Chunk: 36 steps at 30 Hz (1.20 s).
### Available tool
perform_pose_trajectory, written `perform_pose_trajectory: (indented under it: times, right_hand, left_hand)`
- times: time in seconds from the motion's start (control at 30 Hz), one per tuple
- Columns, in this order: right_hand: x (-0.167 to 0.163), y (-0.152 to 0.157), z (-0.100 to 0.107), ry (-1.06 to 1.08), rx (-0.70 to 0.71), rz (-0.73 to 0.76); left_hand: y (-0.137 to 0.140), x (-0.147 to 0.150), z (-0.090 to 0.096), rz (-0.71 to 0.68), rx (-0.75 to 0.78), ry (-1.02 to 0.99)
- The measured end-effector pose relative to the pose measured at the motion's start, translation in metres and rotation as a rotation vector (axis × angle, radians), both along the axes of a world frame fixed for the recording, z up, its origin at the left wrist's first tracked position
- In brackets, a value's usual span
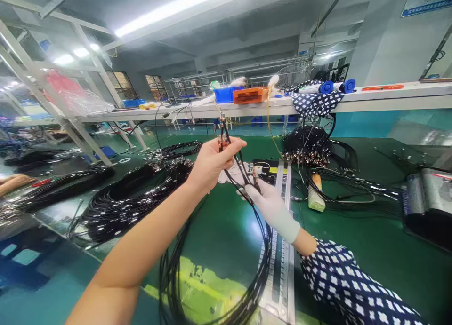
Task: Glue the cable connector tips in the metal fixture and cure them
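A coil of thin black cables (266, 249) hangs in a large loop between my hands, above the green table. My left hand (217, 160), bare, pinches several cable ends near their metal connectors (222, 120), which point upward. In a white glove, my right hand (266, 202) closes round the same cables a little lower and to the right. Part of the loop's lower end runs out of view at the bottom.
Big bundles of black cable (130, 198) lie on the left. A metal ruler strip (282, 268) runs along the green tabletop (226, 235). Orange (250, 95) and blue (229, 94) bins stand on the shelf. Another person's hand (16, 183) is at far left.
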State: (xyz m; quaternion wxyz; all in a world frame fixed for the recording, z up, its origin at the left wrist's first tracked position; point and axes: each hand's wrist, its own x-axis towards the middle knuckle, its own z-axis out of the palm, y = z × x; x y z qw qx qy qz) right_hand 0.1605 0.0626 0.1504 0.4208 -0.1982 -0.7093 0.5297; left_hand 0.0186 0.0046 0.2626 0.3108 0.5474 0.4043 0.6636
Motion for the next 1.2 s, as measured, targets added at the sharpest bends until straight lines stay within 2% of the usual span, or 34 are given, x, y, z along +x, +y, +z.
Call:
perform_pose_trajectory:
  times: [0.13, 0.27, 0.4, 0.57, 0.63, 0.7, 0.83, 0.97, 1.07, 1.13, 1.2]
  right_hand:
    - [0.000, 0.004, 0.009, 0.030, -0.045, 0.095]
    - [0.003, 0.011, 0.014, 0.071, -0.010, 0.216]
    - [0.005, 0.010, 0.014, 0.063, 0.047, 0.202]
    - [-0.004, 0.013, 0.008, 0.168, -0.028, 0.124]
    - [-0.006, 0.016, 0.012, 0.217, -0.027, 0.114]
    - [-0.005, 0.015, 0.025, 0.227, 0.021, 0.091]
    - [0.000, 0.002, 0.072, 0.285, 0.181, 0.087]
    - [-0.009, -0.008, 0.109, 0.340, 0.324, -0.018]
    - [-0.021, -0.008, 0.119, 0.310, 0.443, -0.089]
    - [-0.026, -0.007, 0.121, 0.332, 0.470, -0.055]
    - [-0.027, -0.006, 0.122, 0.334, 0.466, -0.003]
  left_hand:
    - [-0.005, -0.003, -0.004, 0.003, 0.018, 0.063]
    - [-0.014, -0.008, -0.010, -0.014, 0.024, 0.064]
    - [-0.020, -0.008, -0.010, -0.042, 0.037, 0.055]
    - [-0.024, -0.005, -0.010, -0.101, 0.038, 0.088]
    - [-0.026, -0.004, -0.009, -0.098, 0.038, 0.112]
    - [-0.028, -0.004, -0.007, -0.075, 0.045, 0.133]
    - [-0.027, 0.000, 0.000, 0.016, 0.078, 0.217]
    - [-0.022, 0.005, 0.007, 0.229, 0.273, 0.481]
    - [-0.016, 0.004, 0.019, 0.438, 0.495, 0.702]
    - [-0.010, 0.000, 0.031, 0.579, 0.599, 0.849]
    - [-0.003, -0.004, 0.043, 0.634, 0.629, 1.024]
